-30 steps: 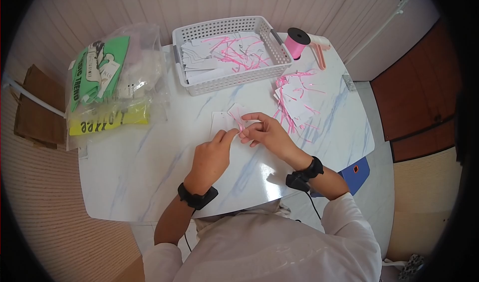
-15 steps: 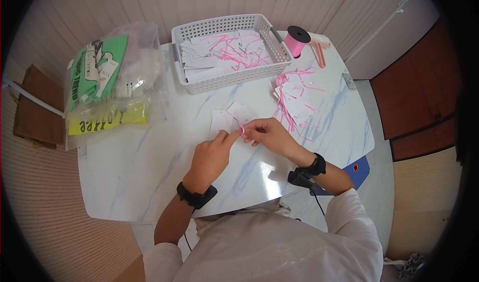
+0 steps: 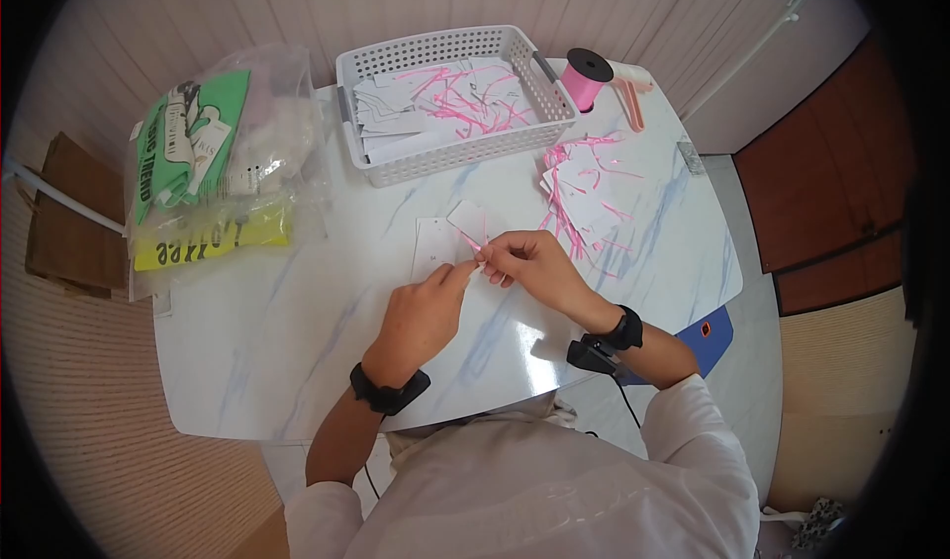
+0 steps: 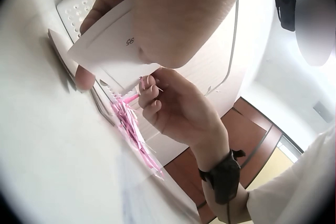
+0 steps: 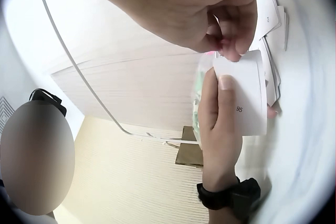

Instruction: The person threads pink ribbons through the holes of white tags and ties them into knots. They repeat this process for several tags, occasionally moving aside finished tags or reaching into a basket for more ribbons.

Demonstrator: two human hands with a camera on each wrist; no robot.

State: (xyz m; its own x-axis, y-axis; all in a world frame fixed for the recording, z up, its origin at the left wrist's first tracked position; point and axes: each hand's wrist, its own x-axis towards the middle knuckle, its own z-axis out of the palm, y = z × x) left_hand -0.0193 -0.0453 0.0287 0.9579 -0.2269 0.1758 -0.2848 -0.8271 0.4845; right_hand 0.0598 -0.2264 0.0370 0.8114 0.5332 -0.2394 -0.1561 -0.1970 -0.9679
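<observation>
The left hand (image 3: 416, 317) pinches a white paper tag (image 5: 251, 98) printed with "95", thumb on its face. At the tag's upper end the right hand (image 3: 534, 267) pinches a thin pink ribbon (image 3: 471, 243) between thumb and fingertips; the fingers mostly cover it. Both hands' fingertips meet close together over the table. Just beyond them lie loose white tags (image 3: 430, 242), partly hidden by the left hand. To the right of the hands is a pile of finished-looking white tags (image 3: 592, 208) with pink ribbons trailing from it.
A white perforated basket (image 3: 475, 149) holding tags and pink ribbons stands at the back of the marbled table (image 3: 287, 361). Beside it are a pink ribbon spool (image 3: 586, 86) and a pink long-armed item (image 3: 634, 112). Clear plastic bags (image 3: 282, 153) with green and yellow contents lie left.
The right hand's index finger has come down from being raised, and its fingers have closed on the ribbon near the left fingertips. A pink loop visible half a second ago is now largely covered.
</observation>
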